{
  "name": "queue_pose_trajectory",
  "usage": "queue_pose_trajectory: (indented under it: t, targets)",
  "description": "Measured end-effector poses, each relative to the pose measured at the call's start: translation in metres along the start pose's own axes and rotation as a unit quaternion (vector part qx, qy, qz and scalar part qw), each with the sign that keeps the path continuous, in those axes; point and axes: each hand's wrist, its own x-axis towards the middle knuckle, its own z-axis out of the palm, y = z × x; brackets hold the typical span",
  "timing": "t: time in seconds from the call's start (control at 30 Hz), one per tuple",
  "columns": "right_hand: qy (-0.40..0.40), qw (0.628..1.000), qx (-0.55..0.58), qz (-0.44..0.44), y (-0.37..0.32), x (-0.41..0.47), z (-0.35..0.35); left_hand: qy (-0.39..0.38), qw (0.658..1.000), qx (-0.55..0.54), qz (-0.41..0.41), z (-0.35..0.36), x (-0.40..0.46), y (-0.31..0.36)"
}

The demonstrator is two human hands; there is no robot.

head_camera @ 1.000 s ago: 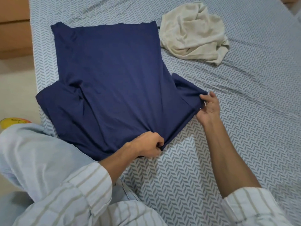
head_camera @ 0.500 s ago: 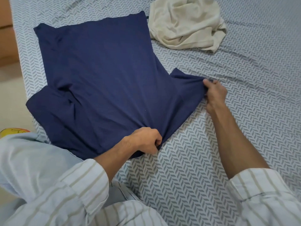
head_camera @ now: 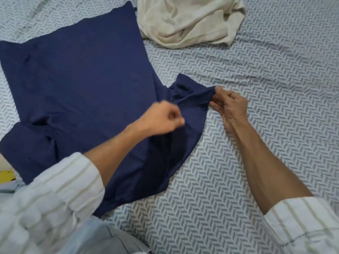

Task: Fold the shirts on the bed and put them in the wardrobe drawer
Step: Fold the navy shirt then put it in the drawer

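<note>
From the head camera we see the navy shirt (head_camera: pixel 77 85) spread on the bed (head_camera: pixel 275 74), lying to the left of our right hand (head_camera: pixel 230 105). Our right fingers (head_camera: pixel 215 97) are curled and pinch the tip of the shirt's sleeve, which is bunched into folds and drawn toward that hand. Our left hand (head_camera: pixel 163 119) is over the shirt's near right part, between the shirt's body and the pinched sleeve; its fingers are curled into a fist, but motion blur keeps us from telling whether they hold cloth or nothing.

The shirt's right edge runs diagonally down from the sleeve toward our left sleeve. Its left side runs out of the picture's left edge. A crumpled cream shirt (head_camera: pixel 189 21) lies just beyond the navy shirt's upper right corner, close to it but whether touching we cannot tell. To the right of the navy shirt and below the cream shirt, the patterned sheet lies bare and only lightly wrinkled.
</note>
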Motion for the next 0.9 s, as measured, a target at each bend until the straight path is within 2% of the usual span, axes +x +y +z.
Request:
queue_pose_trajectory:
  t: [0.07, 0.13, 0.27, 0.4, 0.53, 0.73, 0.8, 0.9]
  targets:
    - [0.011, 1.0, -0.008, 0.001, 0.0, 0.001, 0.002, 0.117, 0.993, 0.005, 0.0, -0.013, 0.038, 0.007]
    - [0.033, 0.999, -0.02, 0.002, -0.001, 0.003, 0.005, 0.148, 0.988, 0.034, -0.031, -0.025, 0.074, 0.013]
    - [0.057, 0.998, -0.022, -0.007, 0.003, 0.006, 0.005, 0.083, 0.984, 0.108, -0.111, -0.037, 0.116, 0.017]
    - [0.049, 0.999, -0.012, -0.001, 0.002, 0.007, 0.003, 0.08, 0.989, 0.022, -0.121, -0.038, 0.134, 0.015]
    - [0.06, 0.995, -0.081, -0.013, 0.001, 0.005, 0.006, 0.096, 0.986, -0.07, -0.116, -0.038, 0.134, 0.01]
    - [0.066, 0.982, -0.176, -0.003, 0.001, 0.006, 0.01, 0.07, 0.987, -0.1, -0.105, -0.04, 0.134, 0.004]
    - [0.059, 0.985, -0.159, 0.007, 0.002, 0.007, 0.007, 0.061, 0.986, -0.115, -0.103, -0.041, 0.135, 0.004]
    - [0.059, 0.995, -0.077, 0.007, 0.005, 0.01, 0.005, 0.056, 0.982, -0.158, -0.09, -0.042, 0.136, 0.003]
